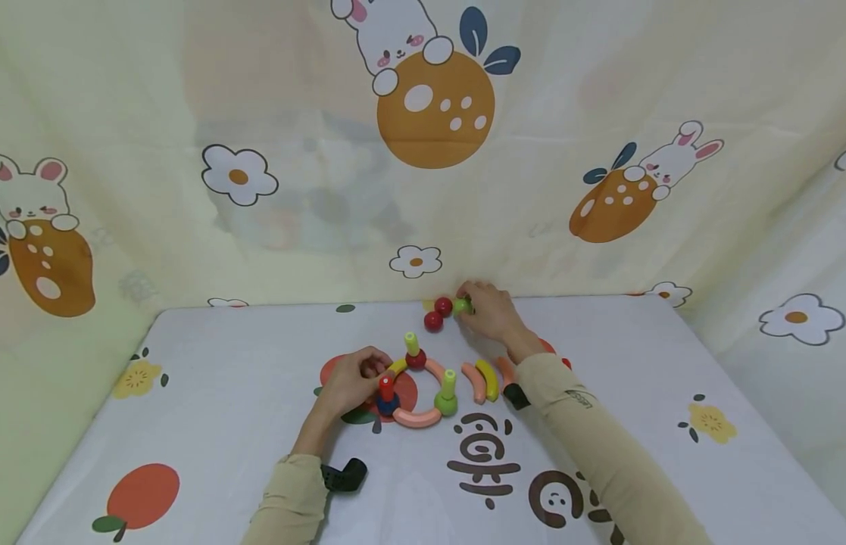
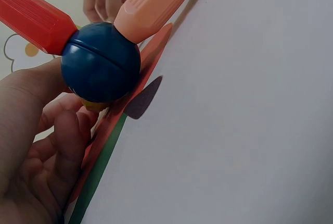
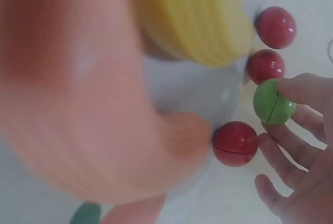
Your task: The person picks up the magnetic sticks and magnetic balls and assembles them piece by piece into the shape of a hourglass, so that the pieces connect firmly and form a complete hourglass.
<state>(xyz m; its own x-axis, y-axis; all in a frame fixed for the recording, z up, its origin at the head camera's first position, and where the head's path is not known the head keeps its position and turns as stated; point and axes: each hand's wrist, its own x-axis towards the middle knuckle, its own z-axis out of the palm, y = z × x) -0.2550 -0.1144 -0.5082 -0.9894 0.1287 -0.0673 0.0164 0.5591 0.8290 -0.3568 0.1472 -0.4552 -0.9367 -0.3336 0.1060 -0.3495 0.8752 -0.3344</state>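
My left hand (image 1: 354, 384) holds the left corner of a ring of toy rods and balls on the table, its fingers by a yellow curved rod (image 1: 398, 366). At that corner a dark blue ball (image 2: 101, 62) bears an upright red rod (image 2: 37, 20) and joins a pink curved rod (image 1: 417, 418). The ring's red ball (image 1: 415, 359) and green ball (image 1: 446, 403) each carry an upright yellow-green rod. Toward the table's back, my right hand (image 1: 491, 312) pinches a loose green ball (image 3: 274, 102) between thumb and fingers, beside red balls (image 3: 265, 67).
Right of the ring lie loose curved rods, a pink one (image 1: 473, 383) and a yellow one (image 1: 488, 380) among them, partly beneath my right forearm. Another red ball (image 3: 235, 144) sits near the right fingers. A printed curtain (image 1: 313, 227) hangs behind the table (image 1: 225, 378).
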